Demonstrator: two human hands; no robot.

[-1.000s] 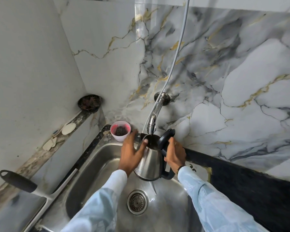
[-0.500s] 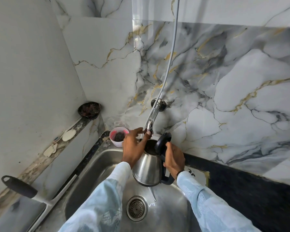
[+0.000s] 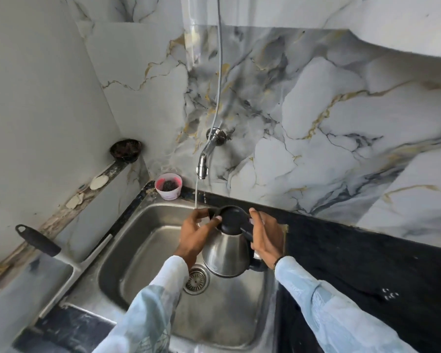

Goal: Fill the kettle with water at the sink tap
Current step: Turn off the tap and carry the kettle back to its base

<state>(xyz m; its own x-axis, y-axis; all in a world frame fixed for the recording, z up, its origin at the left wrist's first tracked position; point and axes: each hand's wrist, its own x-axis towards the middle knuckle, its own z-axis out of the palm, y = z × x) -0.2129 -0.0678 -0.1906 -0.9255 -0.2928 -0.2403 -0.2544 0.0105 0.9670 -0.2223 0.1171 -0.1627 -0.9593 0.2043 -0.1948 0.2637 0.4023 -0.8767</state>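
Both forearms are covered by long, loose sleeves of a thin, pale blue fabric. The left sleeve [image 3: 148,312] carries a faint tonal pattern of fine lines and leaf-like shapes, clearest near the lower edge of the view, and fades to a plain, almost white cuff at the wrist. The right sleeve [image 3: 326,309] shows a similar light pattern of soft, slightly raised motifs along its length, with gentle creases running toward the cuff. A thin dark band [image 3: 277,261] circles the right wrist just above that cuff. The two bare hands, the left hand [image 3: 192,238] and the right hand [image 3: 266,238], wear no gloves.
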